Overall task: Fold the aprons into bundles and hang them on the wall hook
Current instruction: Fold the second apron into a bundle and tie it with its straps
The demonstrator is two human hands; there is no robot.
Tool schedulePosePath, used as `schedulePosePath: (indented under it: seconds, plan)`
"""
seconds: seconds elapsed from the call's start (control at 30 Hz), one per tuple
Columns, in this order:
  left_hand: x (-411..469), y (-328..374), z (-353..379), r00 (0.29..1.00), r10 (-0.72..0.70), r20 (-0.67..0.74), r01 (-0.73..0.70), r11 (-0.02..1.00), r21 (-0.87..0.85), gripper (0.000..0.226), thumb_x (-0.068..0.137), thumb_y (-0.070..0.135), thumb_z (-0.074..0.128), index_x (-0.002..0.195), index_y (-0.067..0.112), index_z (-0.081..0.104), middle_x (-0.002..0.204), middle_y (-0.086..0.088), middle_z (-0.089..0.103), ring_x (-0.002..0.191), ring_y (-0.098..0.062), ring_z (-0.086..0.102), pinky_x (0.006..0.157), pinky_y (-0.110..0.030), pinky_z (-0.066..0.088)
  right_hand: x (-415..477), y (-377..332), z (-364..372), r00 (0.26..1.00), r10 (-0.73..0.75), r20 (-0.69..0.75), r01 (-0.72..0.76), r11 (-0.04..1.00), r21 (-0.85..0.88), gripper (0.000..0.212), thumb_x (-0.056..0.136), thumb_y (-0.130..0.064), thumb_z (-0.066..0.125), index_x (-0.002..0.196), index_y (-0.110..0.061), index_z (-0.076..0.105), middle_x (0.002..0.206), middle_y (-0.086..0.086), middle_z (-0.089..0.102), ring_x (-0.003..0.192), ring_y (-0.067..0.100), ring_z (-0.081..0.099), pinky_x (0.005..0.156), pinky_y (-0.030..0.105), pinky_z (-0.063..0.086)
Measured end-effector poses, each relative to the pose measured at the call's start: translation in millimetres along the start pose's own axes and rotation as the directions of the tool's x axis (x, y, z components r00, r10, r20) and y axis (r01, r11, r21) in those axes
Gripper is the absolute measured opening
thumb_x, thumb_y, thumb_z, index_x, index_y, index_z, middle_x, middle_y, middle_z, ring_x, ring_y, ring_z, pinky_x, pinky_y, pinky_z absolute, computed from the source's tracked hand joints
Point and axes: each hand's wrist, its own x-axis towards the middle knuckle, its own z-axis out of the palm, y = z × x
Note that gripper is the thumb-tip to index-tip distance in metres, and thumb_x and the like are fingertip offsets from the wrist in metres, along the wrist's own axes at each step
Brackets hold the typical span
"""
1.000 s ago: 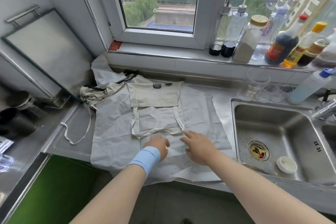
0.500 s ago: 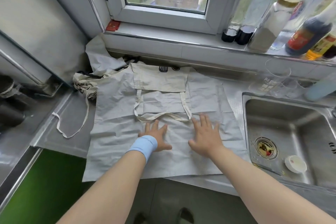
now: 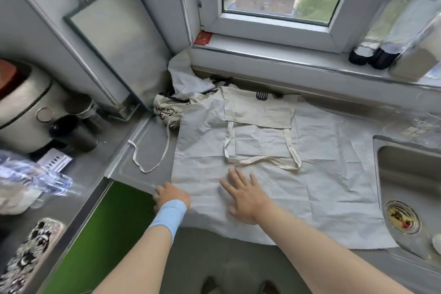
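Apron (image 3: pixel 322 186) left of the sink (image 3: pixel 405 174) lies barely folded: right hand (image 3: pixel 243 196) fingers flat on it, left hand (image 3: pixel 171 194) fingers curled at its edge, grip unclear.

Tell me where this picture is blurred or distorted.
Head view: motion smear on the sill bottles at right and the clear plastic at left; wide-angle bending of the window sill; the apron is fairly sharp, in soft daylight, no glare.
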Motion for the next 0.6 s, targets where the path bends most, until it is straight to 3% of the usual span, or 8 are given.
schedulePosePath:
  seconds: [0.13,0.27,0.33,0.47,0.53,0.6]
  plan:
    - [17.0,-23.1,-0.8,0.992,0.122,-0.044,-0.116,0.986,0.115,0.069,0.084,0.050,0.062,0.136,0.011,0.039,0.141,-0.011,0.036,0.131,-0.030,0.035,0.103,-0.041,0.038,20.2,-17.8,7.9,0.994,0.082,0.069,-0.081,0.997,-0.007,0.082,0.094,-0.058,0.038,0.156,-0.033,-0.010,0.162,0.010,-0.026,0.149,0.028,-0.024,0.120,0.057,-0.004]
    - [42.2,-15.0,-15.6,0.987,0.154,-0.034,-0.149,0.983,0.108,0.058,0.084,0.044,0.063,0.131,0.013,0.050,0.137,-0.010,0.046,0.128,-0.029,0.041,0.102,-0.038,0.038,43.4,-25.1,-5.0,0.985,0.148,0.089,-0.145,0.989,-0.033,0.084,0.094,-0.060,0.039,0.156,-0.034,-0.012,0.162,0.011,-0.025,0.150,0.029,-0.020,0.119,0.057,0.001]
    - [51.1,-11.4,-22.2,0.987,0.159,-0.009,-0.158,0.985,0.067,0.053,0.082,0.041,0.062,0.127,0.015,0.054,0.134,-0.009,0.050,0.125,-0.030,0.044,0.102,-0.039,0.039,47.0,-28.4,-11.5,0.985,0.163,0.048,-0.162,0.986,-0.028,0.084,0.092,-0.059,0.044,0.157,-0.031,-0.003,0.164,0.011,-0.016,0.152,0.030,-0.012,0.118,0.057,0.009]
    - [62.1,-10.6,-25.3,0.987,0.151,0.050,-0.145,0.984,-0.107,0.072,0.079,0.025,0.073,0.137,0.010,0.033,0.138,-0.014,0.046,0.126,-0.034,0.048,0.101,-0.041,0.042,36.2,-32.3,-5.9,0.974,0.169,-0.151,-0.167,0.986,0.026,0.073,0.087,-0.051,0.050,0.150,-0.027,0.021,0.165,0.011,0.007,0.152,0.030,0.005,0.111,0.054,0.026]
    - [63.3,-7.2,-30.1,0.988,0.100,0.120,-0.076,0.978,-0.195,0.081,0.079,0.018,0.075,0.141,0.008,0.025,0.141,-0.018,0.042,0.127,-0.034,0.048,0.102,-0.039,0.042,29.8,-33.5,2.3,0.976,0.176,-0.124,-0.172,0.984,0.043,0.071,0.086,-0.052,0.048,0.147,-0.029,0.021,0.165,0.011,0.002,0.153,0.029,0.000,0.114,0.053,0.022]
    - [62.8,-2.6,-41.0,0.983,0.077,0.165,-0.051,0.986,-0.157,0.086,0.080,0.021,0.076,0.144,0.004,0.021,0.144,-0.017,0.040,0.130,-0.032,0.047,0.104,-0.035,0.040,25.2,-33.9,5.5,0.975,0.202,-0.098,-0.196,0.979,0.062,0.070,0.087,-0.054,0.047,0.147,-0.028,0.021,0.165,0.011,-0.002,0.153,0.029,-0.003,0.117,0.050,0.017]
